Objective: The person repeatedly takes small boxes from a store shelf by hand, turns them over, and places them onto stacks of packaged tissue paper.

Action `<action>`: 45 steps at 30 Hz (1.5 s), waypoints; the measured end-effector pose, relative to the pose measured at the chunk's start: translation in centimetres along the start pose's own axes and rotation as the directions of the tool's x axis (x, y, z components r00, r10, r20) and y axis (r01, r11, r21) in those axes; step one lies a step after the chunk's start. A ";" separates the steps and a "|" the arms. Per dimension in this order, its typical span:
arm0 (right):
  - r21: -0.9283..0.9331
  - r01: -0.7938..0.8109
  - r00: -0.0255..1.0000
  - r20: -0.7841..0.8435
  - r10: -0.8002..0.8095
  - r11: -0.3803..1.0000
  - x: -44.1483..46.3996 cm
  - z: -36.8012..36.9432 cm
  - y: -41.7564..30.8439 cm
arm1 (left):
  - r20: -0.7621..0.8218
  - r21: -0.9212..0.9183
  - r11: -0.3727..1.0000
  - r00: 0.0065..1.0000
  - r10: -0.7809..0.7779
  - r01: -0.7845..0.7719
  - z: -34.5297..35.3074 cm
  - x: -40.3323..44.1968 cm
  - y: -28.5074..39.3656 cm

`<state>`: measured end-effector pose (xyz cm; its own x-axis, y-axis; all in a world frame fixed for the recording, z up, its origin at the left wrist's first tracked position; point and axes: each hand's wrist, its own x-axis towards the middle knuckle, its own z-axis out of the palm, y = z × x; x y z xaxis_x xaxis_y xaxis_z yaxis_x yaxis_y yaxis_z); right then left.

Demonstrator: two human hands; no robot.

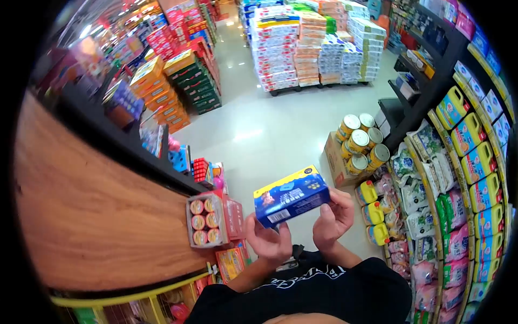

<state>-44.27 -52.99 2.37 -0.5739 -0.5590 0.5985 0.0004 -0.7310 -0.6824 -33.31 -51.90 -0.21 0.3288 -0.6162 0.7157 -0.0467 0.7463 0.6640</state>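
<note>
A small blue and yellow cardboard box point(291, 195) is held up in front of my chest, tilted, with a white barcode on its near side. My left hand point(268, 237) grips its lower left corner, fingers partly hidden behind and under it. At the right end, my right hand point(333, 218) pinches the box between thumb and fingers. The printed text on the box is too small to read.
On my right, a shelf holds yellow detergent bottles point(482, 167) and bagged goods point(456, 237). A carton of tins point(359, 141) stands on the floor. Ahead is a pallet of stacked packs point(275, 51). A wooden panel point(102, 205) and a carton of cups point(206, 221) are left.
</note>
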 end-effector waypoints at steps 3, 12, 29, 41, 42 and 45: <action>-0.204 -0.015 0.992 0.120 0.040 0.979 2.9 0.5 4.9 | -0.059 -0.015 0.976 0.974 -0.219 0.219 0.8 2.1 -5.9; -0.192 -0.105 0.985 0.115 0.129 0.976 17.6 9.6 19.7 | -0.001 -0.042 0.999 1.000 0.027 -0.027 6.2 16.3 -23.3; -0.362 -0.387 0.905 0.027 0.424 0.848 36.5 16.5 50.4 | 0.308 0.102 0.870 0.817 -0.488 0.482 14.9 37.6 -54.5; -0.367 -0.353 0.876 0.192 0.442 0.860 59.4 25.6 74.1 | 0.516 0.427 0.872 0.728 -0.453 0.240 24.2 58.8 -76.1; -0.378 -0.333 0.879 0.207 0.429 0.864 61.0 26.4 75.5 | 0.510 0.434 0.872 0.736 -0.445 0.227 25.5 60.6 -77.5; -0.369 -0.383 0.856 0.202 0.475 0.847 63.8 27.9 78.9 | 0.470 0.402 0.872 0.755 -0.457 0.278 27.9 64.1 -81.3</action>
<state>-57.95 -157.24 -1.56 -0.3261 -0.9051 0.2728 -0.0824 -0.2603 -0.9620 -34.77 -159.10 -2.22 -0.1742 -0.9248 0.3381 -0.3288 0.3783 0.8653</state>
